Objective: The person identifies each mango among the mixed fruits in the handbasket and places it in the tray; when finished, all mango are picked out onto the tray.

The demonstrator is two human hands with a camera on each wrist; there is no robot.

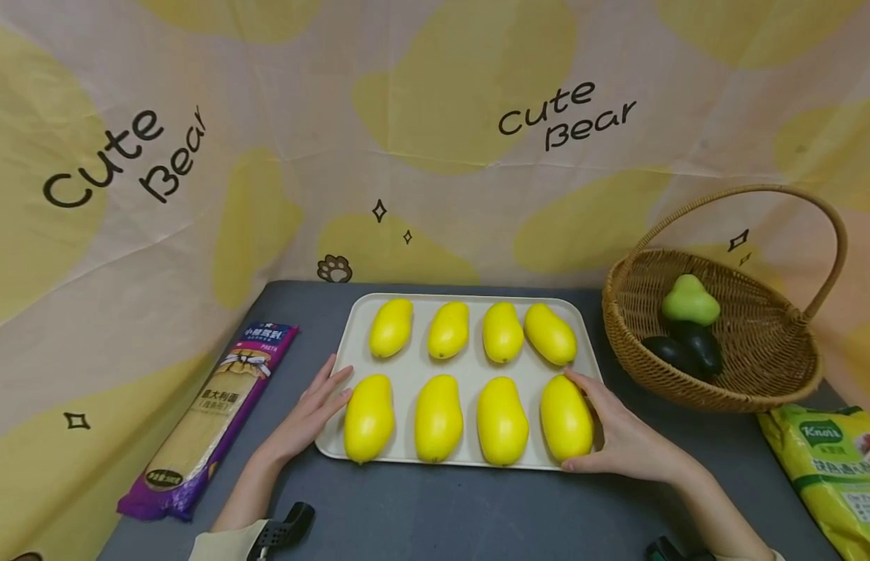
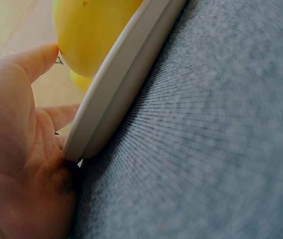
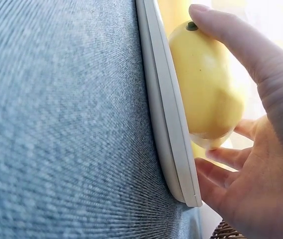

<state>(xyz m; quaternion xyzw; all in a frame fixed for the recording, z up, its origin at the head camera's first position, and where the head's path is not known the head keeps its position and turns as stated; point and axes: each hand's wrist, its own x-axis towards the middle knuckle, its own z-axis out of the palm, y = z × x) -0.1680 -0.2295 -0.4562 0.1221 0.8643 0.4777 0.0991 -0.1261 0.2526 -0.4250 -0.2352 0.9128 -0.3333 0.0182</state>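
Several yellow mangoes stand in two rows on a cream tray (image 1: 404, 413) laid on the dark table. At the tray's front right corner, my right hand (image 1: 624, 440) spans the end mango (image 1: 567, 419), with the thumb at its near end and the fingers round its far side. The right wrist view shows that mango (image 3: 206, 79) over the tray rim, the thumb by its dark stem tip. My left hand (image 1: 305, 421) lies along the tray's left edge, fingers extended beside the front left mango (image 1: 369, 419). In the left wrist view, a fingertip meets a mango (image 2: 94, 35).
A purple-edged pasta pack (image 1: 210, 413) lies left of the tray. To the right stands a wicker basket (image 1: 772, 382) with a green pear (image 1: 691, 301) and dark avocados (image 1: 696, 347). A yellow-green Knorr bag (image 1: 828, 467) sits near the right edge. Printed cloth hangs behind.
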